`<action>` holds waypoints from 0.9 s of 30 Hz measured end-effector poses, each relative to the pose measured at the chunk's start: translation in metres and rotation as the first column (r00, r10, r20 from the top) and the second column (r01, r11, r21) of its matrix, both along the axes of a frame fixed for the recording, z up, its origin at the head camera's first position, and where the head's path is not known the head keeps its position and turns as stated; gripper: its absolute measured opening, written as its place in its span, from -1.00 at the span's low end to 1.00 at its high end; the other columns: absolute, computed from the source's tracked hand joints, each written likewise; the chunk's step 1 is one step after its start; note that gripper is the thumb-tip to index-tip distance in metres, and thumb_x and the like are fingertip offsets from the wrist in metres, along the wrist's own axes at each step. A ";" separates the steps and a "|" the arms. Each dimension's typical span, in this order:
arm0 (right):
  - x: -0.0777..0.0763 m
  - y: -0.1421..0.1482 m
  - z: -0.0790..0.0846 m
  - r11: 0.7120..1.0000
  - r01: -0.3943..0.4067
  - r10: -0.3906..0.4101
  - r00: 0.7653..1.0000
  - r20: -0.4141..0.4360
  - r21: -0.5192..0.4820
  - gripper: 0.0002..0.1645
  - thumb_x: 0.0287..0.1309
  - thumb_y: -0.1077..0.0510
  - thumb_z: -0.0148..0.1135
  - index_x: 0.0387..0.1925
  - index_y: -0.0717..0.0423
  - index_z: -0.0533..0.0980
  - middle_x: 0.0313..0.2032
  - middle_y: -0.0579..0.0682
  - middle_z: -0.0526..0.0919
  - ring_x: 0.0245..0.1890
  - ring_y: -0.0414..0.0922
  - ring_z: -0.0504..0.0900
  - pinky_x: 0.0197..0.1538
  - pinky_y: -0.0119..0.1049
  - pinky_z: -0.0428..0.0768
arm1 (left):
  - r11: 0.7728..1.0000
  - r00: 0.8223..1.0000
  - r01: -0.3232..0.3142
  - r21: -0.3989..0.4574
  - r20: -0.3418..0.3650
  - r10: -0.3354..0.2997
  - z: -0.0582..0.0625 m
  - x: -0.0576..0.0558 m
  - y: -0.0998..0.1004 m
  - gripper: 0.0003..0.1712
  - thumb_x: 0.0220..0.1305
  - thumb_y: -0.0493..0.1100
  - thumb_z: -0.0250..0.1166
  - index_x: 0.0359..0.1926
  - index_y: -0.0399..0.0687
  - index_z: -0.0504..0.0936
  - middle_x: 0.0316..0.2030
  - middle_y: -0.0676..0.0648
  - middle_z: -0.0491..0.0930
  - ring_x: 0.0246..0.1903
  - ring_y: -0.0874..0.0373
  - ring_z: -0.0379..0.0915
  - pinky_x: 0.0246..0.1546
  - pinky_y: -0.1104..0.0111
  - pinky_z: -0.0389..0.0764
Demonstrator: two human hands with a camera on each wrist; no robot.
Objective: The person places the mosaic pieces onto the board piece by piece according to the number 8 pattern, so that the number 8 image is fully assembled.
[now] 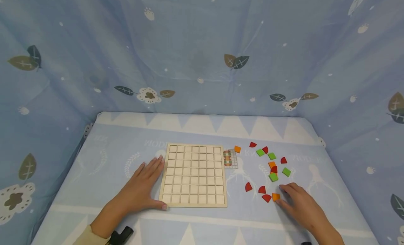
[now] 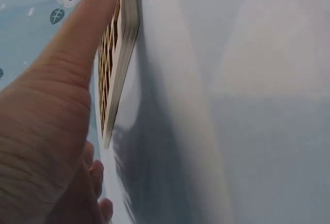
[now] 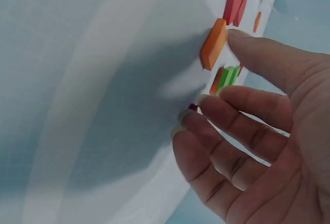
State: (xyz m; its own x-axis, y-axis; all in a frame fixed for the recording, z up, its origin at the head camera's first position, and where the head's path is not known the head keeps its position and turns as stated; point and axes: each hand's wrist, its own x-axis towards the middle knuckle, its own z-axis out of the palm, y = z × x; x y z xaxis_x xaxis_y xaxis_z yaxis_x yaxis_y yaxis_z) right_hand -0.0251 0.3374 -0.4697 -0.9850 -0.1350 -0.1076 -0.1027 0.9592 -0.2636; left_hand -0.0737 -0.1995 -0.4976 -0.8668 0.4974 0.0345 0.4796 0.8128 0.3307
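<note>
A square wooden grid board lies on the table in the head view. My left hand rests along its left edge, fingers spread, thumb at the near corner. In the left wrist view the thumb lies against the board's side. My right hand is beside an orange square tile, its thumb tip right at the tile's edge. The right wrist view shows the fingers loosely bent and apart from the thumb, with the orange tile flat on the cloth and nothing gripped.
Red quarter-round tiles, green square tiles and more orange tiles lie scattered right of the board, some overlapping. A small card with a coloured grid pattern lies against the board's right edge. Blue patterned cloth hangs around the table.
</note>
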 end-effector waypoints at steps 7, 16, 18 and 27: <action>-0.008 -0.006 -0.001 1.000 -0.014 0.014 0.999 0.037 -0.005 -0.53 -0.04 0.16 0.67 -0.06 0.18 0.71 -0.18 -0.10 0.63 -0.16 -0.05 0.62 0.05 0.10 0.68 | 0.999 0.995 0.038 -0.007 0.092 -0.037 0.000 -0.005 -0.001 0.70 -0.28 0.72 0.42 0.66 -0.21 0.00 0.66 -0.14 -0.08 0.63 -0.13 -0.18 0.54 -0.16 -0.08; -0.015 -0.006 0.001 0.998 0.048 -0.042 0.992 0.119 -0.047 -0.67 0.01 0.19 0.65 -0.22 0.10 0.65 -0.32 -0.12 0.54 -0.30 -0.12 0.52 -0.14 -0.14 0.70 | 0.998 0.994 0.051 -0.020 0.099 -0.049 -0.003 -0.007 -0.001 0.68 -0.27 0.75 0.37 0.67 -0.17 0.00 0.67 -0.12 -0.10 0.63 -0.12 -0.21 0.54 -0.17 -0.09; -0.017 -0.005 0.000 0.995 0.079 -0.069 0.986 0.151 -0.067 -0.67 0.03 0.19 0.64 -0.26 0.11 0.60 -0.37 -0.11 0.49 -0.34 -0.13 0.48 -0.26 -0.27 0.62 | 0.999 0.993 0.049 -0.013 0.104 -0.048 -0.003 -0.007 -0.001 0.68 -0.28 0.74 0.39 0.67 -0.17 0.00 0.67 -0.11 -0.11 0.63 -0.12 -0.22 0.54 -0.17 -0.10; -0.020 -0.001 -0.001 0.986 0.102 -0.078 0.981 0.177 -0.128 -0.73 0.10 0.30 0.56 -0.31 0.10 0.56 -0.48 -0.14 0.51 -0.42 -0.15 0.47 -0.38 -0.38 0.53 | 0.998 0.992 0.055 0.025 0.112 -0.058 -0.007 -0.008 -0.001 0.68 -0.27 0.72 0.41 0.67 -0.17 -0.02 0.67 -0.12 -0.12 0.63 -0.15 -0.24 0.54 -0.18 -0.14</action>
State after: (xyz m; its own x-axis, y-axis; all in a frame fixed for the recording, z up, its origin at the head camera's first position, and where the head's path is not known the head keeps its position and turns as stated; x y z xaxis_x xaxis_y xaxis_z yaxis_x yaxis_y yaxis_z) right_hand -0.0454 0.3360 -0.4705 -0.9623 -0.0714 -0.2623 0.0406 0.9163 -0.3984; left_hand -0.0813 -0.2001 -0.5049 -0.8362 0.5461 -0.0504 0.4834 0.7775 0.4023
